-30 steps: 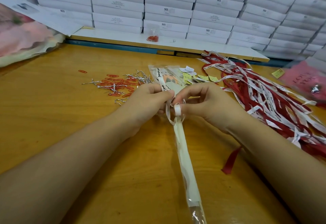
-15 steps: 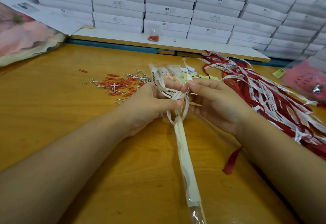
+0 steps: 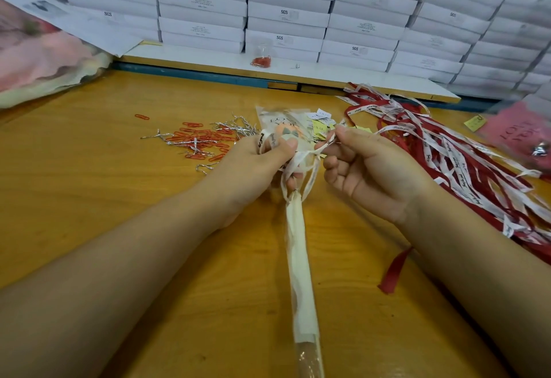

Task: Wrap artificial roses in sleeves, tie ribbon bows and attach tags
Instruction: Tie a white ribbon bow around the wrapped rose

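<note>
A sleeved artificial rose point(image 3: 299, 261) lies along the wooden table point(image 3: 89, 184), its cream-wrapped stem running toward me and its clear printed sleeve top point(image 3: 280, 124) pointing away. A white printed ribbon point(image 3: 304, 160) is wound around the sleeve's neck. My left hand point(image 3: 256, 169) grips the neck and pinches one ribbon loop. On the other side, my right hand point(image 3: 366, 169) pinches the second ribbon loop between thumb and forefinger, drawn out to the right. Small yellow and white tags point(image 3: 320, 124) lie just beyond the sleeve top.
Red paper clips and silver twist ties point(image 3: 205, 139) are scattered at centre left. A heap of red and white ribbons point(image 3: 453, 151) covers the right side. A pink sleeve point(image 3: 515, 130) lies far right, a fabric bundle point(image 3: 38, 55) far left, and stacked white boxes point(image 3: 286, 14) behind.
My hands have moved apart: the right hand pulled its ribbon loop out to the right while the left kept hold of the neck and the other loop.
</note>
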### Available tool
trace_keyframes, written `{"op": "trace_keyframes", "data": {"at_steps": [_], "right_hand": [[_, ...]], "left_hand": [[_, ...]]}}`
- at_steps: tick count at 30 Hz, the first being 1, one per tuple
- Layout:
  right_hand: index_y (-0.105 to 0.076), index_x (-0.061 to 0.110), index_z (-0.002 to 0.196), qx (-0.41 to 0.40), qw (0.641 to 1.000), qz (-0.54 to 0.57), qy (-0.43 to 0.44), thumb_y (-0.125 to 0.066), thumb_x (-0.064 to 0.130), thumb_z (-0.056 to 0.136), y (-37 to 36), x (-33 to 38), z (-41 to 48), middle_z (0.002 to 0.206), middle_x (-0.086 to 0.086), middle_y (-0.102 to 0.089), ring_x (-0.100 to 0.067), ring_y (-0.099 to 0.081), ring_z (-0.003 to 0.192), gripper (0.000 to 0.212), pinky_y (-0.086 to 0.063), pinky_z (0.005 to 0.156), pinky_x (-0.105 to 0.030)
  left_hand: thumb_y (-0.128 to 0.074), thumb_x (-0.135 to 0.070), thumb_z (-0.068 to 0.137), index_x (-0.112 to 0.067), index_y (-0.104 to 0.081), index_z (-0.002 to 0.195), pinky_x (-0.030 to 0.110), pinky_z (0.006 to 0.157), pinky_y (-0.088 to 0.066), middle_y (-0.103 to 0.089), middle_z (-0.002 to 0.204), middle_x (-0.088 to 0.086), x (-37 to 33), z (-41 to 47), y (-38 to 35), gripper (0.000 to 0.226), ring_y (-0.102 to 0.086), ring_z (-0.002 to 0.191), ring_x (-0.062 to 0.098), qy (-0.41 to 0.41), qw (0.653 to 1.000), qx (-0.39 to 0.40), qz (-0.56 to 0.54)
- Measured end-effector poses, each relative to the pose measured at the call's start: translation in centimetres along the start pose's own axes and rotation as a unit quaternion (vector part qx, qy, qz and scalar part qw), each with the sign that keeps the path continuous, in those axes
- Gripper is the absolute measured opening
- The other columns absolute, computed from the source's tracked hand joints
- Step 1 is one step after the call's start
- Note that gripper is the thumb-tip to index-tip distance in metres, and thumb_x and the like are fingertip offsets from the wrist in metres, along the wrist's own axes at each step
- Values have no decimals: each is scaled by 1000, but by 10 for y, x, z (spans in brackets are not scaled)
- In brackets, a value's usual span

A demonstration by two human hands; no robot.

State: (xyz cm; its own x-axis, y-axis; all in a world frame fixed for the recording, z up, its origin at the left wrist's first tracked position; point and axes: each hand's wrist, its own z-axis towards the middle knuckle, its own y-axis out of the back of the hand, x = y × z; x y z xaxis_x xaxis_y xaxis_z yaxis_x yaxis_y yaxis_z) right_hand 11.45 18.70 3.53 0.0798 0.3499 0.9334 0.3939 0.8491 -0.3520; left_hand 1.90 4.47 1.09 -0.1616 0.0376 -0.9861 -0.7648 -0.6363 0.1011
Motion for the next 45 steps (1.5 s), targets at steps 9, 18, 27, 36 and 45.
{"op": "trace_keyframes", "data": {"at_steps": [9,18,27,36,45], "right_hand": [[-56,11,82,7,999,-36,15,-43,18,101,-1,-1,1,68,-6,-70,-10,-60,54,24,-51,52,-19],[-63,10,80,-44,996,-74,16,-48,18,99,-1,-2,0,66,-3,-68,-9,-59,54,26,-49,55,-19],[-58,9,80,-32,999,-7,24,-45,16,100,-2,0,2,69,-10,-70,-11,-64,56,25,-53,54,-21],[-64,6,82,23,994,-97,43,-49,18,98,-7,-3,-3,72,-5,-66,-10,-58,59,24,-53,62,-22],[-61,7,82,18,996,-71,46,-45,18,100,-9,-1,-4,67,-2,-65,-8,-56,55,26,-51,59,-20]], "left_hand": [[-56,-19,94,-10,-62,85,48,81,-54,-70,74,8,-6,-4,-1,14,-65,73,23,-6,1000,7,15],[-43,-29,100,-20,-66,101,20,53,-44,-56,48,-11,-5,3,12,24,-52,54,6,35,983,-149,101],[-61,-31,88,-25,-67,87,27,70,-44,-65,84,-11,-10,-1,21,9,-58,82,8,-14,969,-150,197],[-69,-31,84,-39,-57,97,25,97,-37,-68,76,-23,-9,-3,0,19,-59,90,-5,-144,946,-43,287],[-59,-22,91,-35,-65,82,13,74,-45,-66,70,-19,-11,-5,-3,17,-60,76,-9,-133,956,41,259]]}}
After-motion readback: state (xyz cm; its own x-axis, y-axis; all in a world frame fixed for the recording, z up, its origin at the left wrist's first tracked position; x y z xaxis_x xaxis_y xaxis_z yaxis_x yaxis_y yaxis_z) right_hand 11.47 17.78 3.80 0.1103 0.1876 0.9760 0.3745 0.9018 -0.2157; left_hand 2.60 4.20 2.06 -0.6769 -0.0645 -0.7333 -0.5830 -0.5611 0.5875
